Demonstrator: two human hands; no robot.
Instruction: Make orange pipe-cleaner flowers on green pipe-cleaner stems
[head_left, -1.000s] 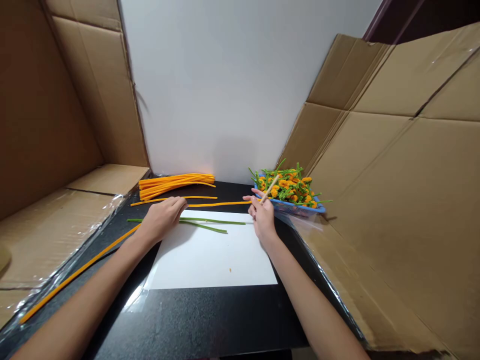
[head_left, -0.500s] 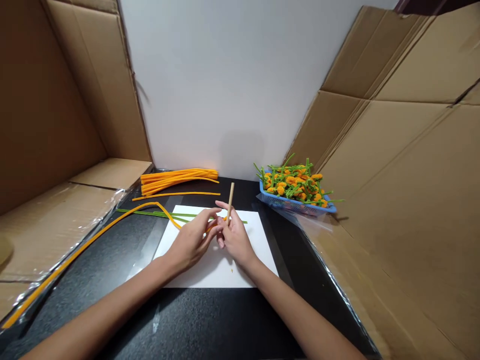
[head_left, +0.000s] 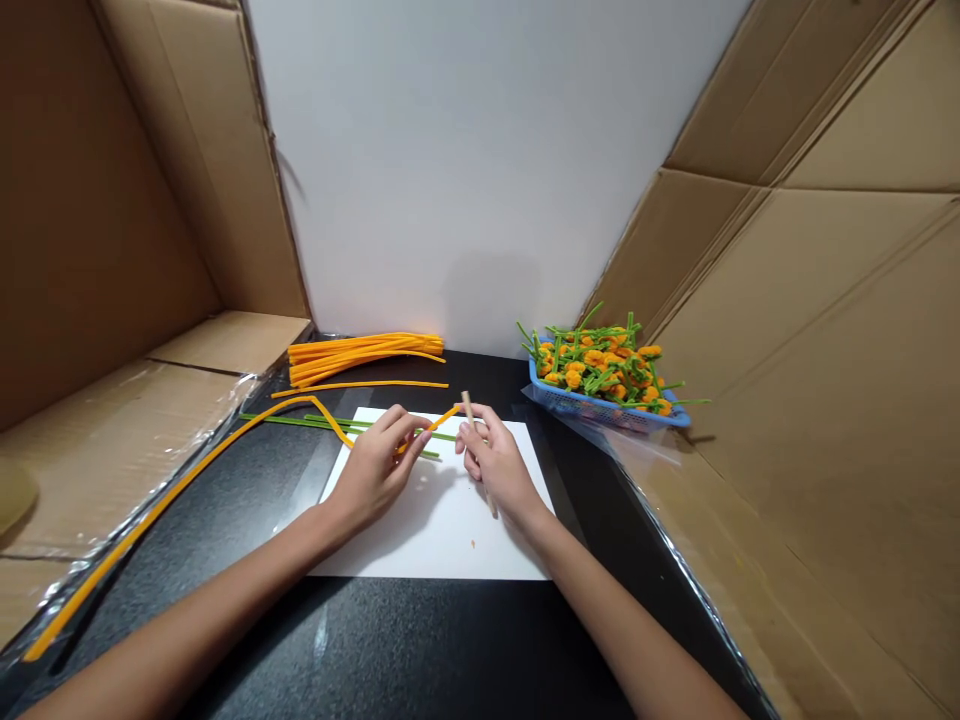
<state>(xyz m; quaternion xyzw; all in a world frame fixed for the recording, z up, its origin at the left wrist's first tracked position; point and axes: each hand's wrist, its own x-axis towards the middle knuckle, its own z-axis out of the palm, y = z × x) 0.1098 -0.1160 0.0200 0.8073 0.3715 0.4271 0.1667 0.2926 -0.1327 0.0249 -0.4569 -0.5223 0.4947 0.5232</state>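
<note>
My left hand (head_left: 371,472) is shut on a long orange pipe cleaner (head_left: 217,460) above a white paper sheet (head_left: 442,540). Its free end pokes past the fingers and stops close to a thin wooden stick (head_left: 468,405), which my right hand (head_left: 499,465) grips at a slant. Two green pipe cleaners (head_left: 337,423) lie under and behind my left hand, partly hidden by it. A bundle of orange pipe cleaners (head_left: 364,358) and a single loose one (head_left: 360,385) lie beyond the paper.
A blue plastic basket (head_left: 600,412) heaped with orange-and-green pipe-cleaner flowers (head_left: 604,365) stands at the back right. Cardboard sheets (head_left: 750,400) line both sides, with a white wall (head_left: 487,170) behind. The paper lies on a black speckled tabletop (head_left: 420,630).
My hands have come together over the paper. The orange pipe cleaner has risen from the table into my left hand, and the stick has tilted from upright to a slant.
</note>
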